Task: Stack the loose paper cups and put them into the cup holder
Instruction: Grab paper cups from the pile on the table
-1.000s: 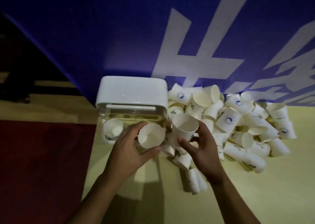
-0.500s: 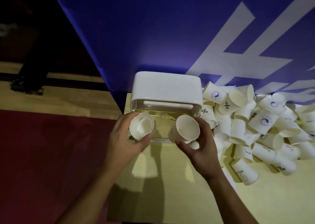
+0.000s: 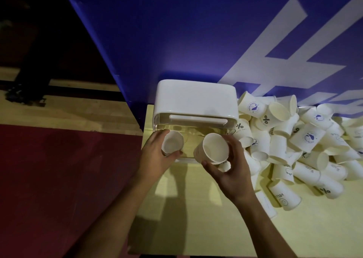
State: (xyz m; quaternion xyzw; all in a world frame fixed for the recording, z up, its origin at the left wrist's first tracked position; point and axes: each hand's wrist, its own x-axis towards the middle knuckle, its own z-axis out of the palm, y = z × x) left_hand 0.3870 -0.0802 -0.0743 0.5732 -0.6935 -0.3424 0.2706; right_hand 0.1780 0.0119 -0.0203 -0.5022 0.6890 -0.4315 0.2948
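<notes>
The grip of the left hand (image 3: 155, 155) is found closed round a single paper cup (image 3: 171, 144), its mouth turned up toward the camera, held close against the clear front of the cup holder (image 3: 196, 100). The holder stands at the far left corner of the bench (image 3: 196, 218). The grip of the right hand (image 3: 233, 171) is likewise clamped round a second cup (image 3: 213, 148), held just beside the first; the two are apart and not nested. Against the record of one second earlier, the second cup has been carried clear of the pile of loose cups (image 3: 294, 139), which lies along the far edge to the right of the holder, and both cups have been brought before the holder's front. Stacking is judged to be in hand but not yet made. The greater part of the task is judged outstanding, the pile being large. Whether cups are already lodged in the holder cannot be told.
</notes>
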